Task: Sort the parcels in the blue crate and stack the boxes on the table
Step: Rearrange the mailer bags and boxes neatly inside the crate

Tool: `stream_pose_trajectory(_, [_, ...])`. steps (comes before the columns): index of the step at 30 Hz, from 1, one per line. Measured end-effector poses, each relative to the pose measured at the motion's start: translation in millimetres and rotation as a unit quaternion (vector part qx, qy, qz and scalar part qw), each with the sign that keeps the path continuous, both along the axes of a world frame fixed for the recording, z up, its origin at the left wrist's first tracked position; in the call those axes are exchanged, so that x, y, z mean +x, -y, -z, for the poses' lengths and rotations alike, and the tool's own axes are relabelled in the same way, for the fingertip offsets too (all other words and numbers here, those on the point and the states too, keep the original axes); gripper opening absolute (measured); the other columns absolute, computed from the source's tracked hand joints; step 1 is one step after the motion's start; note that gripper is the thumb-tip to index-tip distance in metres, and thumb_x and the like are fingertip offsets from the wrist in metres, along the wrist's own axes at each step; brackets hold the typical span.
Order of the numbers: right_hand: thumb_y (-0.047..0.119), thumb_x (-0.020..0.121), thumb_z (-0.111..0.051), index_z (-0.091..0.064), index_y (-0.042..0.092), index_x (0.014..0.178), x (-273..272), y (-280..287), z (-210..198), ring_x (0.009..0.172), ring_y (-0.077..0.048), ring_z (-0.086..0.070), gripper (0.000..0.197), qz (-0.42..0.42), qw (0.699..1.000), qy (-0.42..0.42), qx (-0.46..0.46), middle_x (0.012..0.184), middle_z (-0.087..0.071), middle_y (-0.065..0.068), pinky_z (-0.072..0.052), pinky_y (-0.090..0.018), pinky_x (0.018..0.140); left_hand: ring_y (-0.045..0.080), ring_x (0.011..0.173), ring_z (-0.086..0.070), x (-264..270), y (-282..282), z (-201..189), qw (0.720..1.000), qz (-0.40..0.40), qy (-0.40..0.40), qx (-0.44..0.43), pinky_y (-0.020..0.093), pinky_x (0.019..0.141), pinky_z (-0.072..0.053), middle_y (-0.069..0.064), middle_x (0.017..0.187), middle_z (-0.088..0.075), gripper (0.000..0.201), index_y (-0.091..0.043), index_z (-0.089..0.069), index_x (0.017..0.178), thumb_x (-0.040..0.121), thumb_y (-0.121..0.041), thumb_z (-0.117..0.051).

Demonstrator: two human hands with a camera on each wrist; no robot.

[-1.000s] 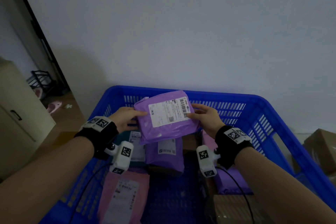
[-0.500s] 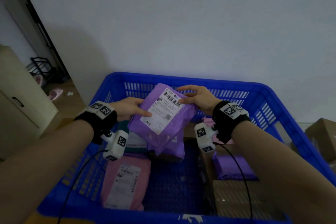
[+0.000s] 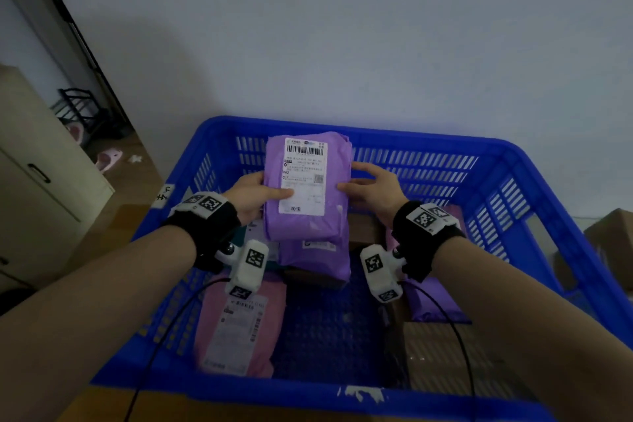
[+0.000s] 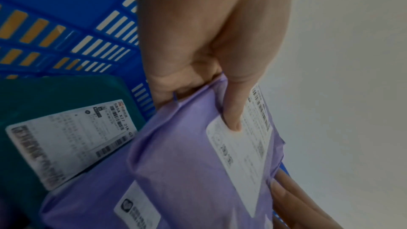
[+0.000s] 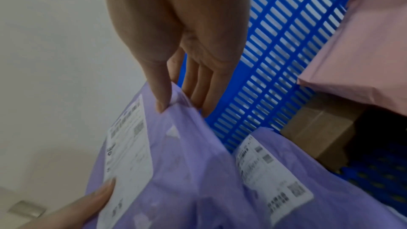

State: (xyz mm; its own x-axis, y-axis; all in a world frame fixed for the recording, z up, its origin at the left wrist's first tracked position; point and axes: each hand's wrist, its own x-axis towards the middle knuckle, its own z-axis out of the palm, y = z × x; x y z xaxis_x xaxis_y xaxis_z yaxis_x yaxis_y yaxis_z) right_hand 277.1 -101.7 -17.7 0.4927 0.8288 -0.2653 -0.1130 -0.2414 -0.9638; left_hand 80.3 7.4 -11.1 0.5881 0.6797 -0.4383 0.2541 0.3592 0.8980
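A purple parcel [image 3: 334, 195] with a white shipping label stands upright above the back of the blue crate [image 3: 507, 161], its barcode at the top. My left hand [image 3: 251, 197] grips its left edge, thumb on the label [image 4: 233, 111]. My right hand [image 3: 371, 188] pinches the right edge, thumb on the front and fingers behind [image 5: 163, 100]. Under it lies a second purple parcel [image 3: 317, 259] [image 5: 286, 185]. A pink parcel [image 3: 239, 325] lies at the crate's front left.
A teal parcel [image 4: 53, 111] lies by the crate's left wall. A brown box [image 5: 319, 131] and another pink parcel [image 5: 363, 50] sit at the back right, a purple parcel [image 3: 431, 301] further front. Cardboard boxes [image 3: 613, 236] stand outside on the right, a cabinet [image 3: 37, 181] on the left.
Both hands have turned the purple parcel from lying sideways to standing upright with the barcode on top, and moved it toward the crate's back wall.
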Motion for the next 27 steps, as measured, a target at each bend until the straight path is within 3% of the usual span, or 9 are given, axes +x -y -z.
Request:
stream_pose_trajectory(3, [-0.011, 0.073, -0.072, -0.056, 0.006, 0.122, 0.5, 7.2, 11.9, 0.065, -0.019, -0.066, 0.054, 0.018, 1.000, 0.007, -0.025, 0.082, -0.064, -0.014, -0.059, -0.035, 0.064, 0.018, 0.088, -0.067, -1.2, 6.7, 3.2, 0.999, 0.036, -0.024, -0.004, 0.030, 0.064, -0.061, 0.009, 0.121, -0.064, 0.043, -0.010, -0.052, 0.130, 0.088, -0.005, -0.062])
stream_pose_trajectory(5, [-0.016, 0.072, -0.069, -0.058, 0.008, 0.116, 3.3, 17.9, 19.0, 0.053, -0.012, -0.064, 0.051, 0.020, 0.999, 0.001, -0.048, 0.075, -0.063, -0.010, -0.058, -0.029, 0.055, 0.013, 0.074, -0.067, -4.3, 8.5, 5.6, 0.998, 0.043, -0.051, -0.009, 0.023, 0.053, -0.055, 0.006, 0.108, -0.067, 0.031, -0.015, -0.056, 0.121, 0.090, -0.013, -0.061])
stream_pose_trajectory(7, [-0.018, 0.073, -0.066, -0.057, 0.009, 0.111, 4.9, 31.2, 26.1, 0.052, -0.013, -0.065, 0.048, 0.003, 0.997, -0.029, -0.078, 0.076, -0.064, -0.010, -0.059, -0.030, 0.052, 0.015, 0.075, -0.065, -8.8, 8.2, 10.8, 0.995, 0.048, -0.087, -0.023, 0.023, 0.057, -0.053, 0.005, 0.097, -0.068, 0.019, -0.014, -0.062, 0.109, 0.090, -0.016, -0.062])
stream_pose_trajectory(11, [-0.021, 0.077, -0.059, -0.056, 0.006, 0.121, 7.6, 54.8, 47.1, 0.071, -0.021, -0.063, 0.052, -0.075, 0.985, -0.050, -0.149, 0.086, -0.064, -0.007, -0.060, -0.032, 0.063, 0.018, 0.077, -0.063, -13.4, 15.5, 28.7, 0.977, 0.112, -0.176, -0.052, 0.024, 0.057, -0.057, 0.006, 0.090, -0.067, 0.011, -0.010, -0.066, 0.099, 0.090, -0.010, -0.062])
stream_pose_trajectory(17, [-0.023, 0.077, -0.057, -0.059, 0.014, 0.104, 4.2, 78.3, 74.8, 0.049, -0.010, -0.064, 0.045, -0.148, 0.953, -0.048, -0.261, 0.077, -0.062, -0.007, -0.059, -0.027, 0.052, 0.019, 0.073, -0.067, -12.5, 33.6, 67.3, 0.935, 0.214, -0.271, -0.085, 0.025, 0.066, -0.057, 0.011, 0.084, -0.070, 0.012, -0.007, -0.064, 0.087, 0.092, -0.017, -0.059])
stream_pose_trajectory(19, [-0.023, 0.077, -0.056, -0.060, 0.014, 0.099, 0.2, 84.5, 85.1, 0.057, -0.014, -0.065, 0.043, -0.173, 0.941, -0.053, -0.285, 0.079, -0.063, -0.007, -0.059, -0.027, 0.055, 0.016, 0.060, -0.069, -10.9, 37.5, 79.4, 0.924, 0.227, -0.297, -0.083, 0.025, 0.057, -0.057, 0.009, 0.067, -0.073, 0.016, -0.006, -0.065, 0.080, 0.091, -0.016, -0.060])
stream_pose_trajectory(21, [-0.023, 0.076, -0.057, -0.061, 0.012, 0.098, -3.4, 90.7, 96.5, 0.071, -0.022, -0.063, 0.041, -0.185, 0.934, -0.060, -0.300, 0.084, -0.062, -0.011, -0.060, -0.029, 0.060, 0.014, 0.055, -0.070, -9.3, 39.9, 87.9, 0.909, 0.254, -0.316, -0.094, 0.026, 0.058, -0.057, 0.007, 0.059, -0.072, 0.016, -0.005, -0.065, 0.078, 0.091, -0.013, -0.061])
stream_pose_trajectory(25, [-0.022, 0.073, -0.062, -0.066, 0.010, 0.080, -6.8, 98.9, 110.9, 0.068, -0.023, -0.061, 0.033, -0.191, 0.925, -0.051, -0.323, 0.064, -0.064, -0.005, -0.058, -0.034, 0.065, 0.010, 0.056, -0.071, -8.0, 44.8, 95.6, 0.865, 0.334, -0.357, -0.116, 0.019, 0.053, -0.055, 0.004, 0.063, -0.074, 0.019, -0.007, -0.068, 0.076, 0.092, -0.015, -0.059])
stream_pose_trajectory(27, [-0.020, 0.072, -0.064, -0.068, 0.007, 0.086, -6.0, 100.2, 111.8, 0.071, -0.024, -0.062, 0.031, -0.197, 0.918, -0.059, -0.339, 0.070, -0.065, -0.007, -0.059, -0.034, 0.066, 0.010, 0.059, -0.072, -7.8, 43.9, 99.5, 0.858, 0.341, -0.363, -0.128, 0.020, 0.055, -0.056, 0.004, 0.066, -0.075, 0.017, -0.007, -0.068, 0.078, 0.091, -0.015, -0.060])
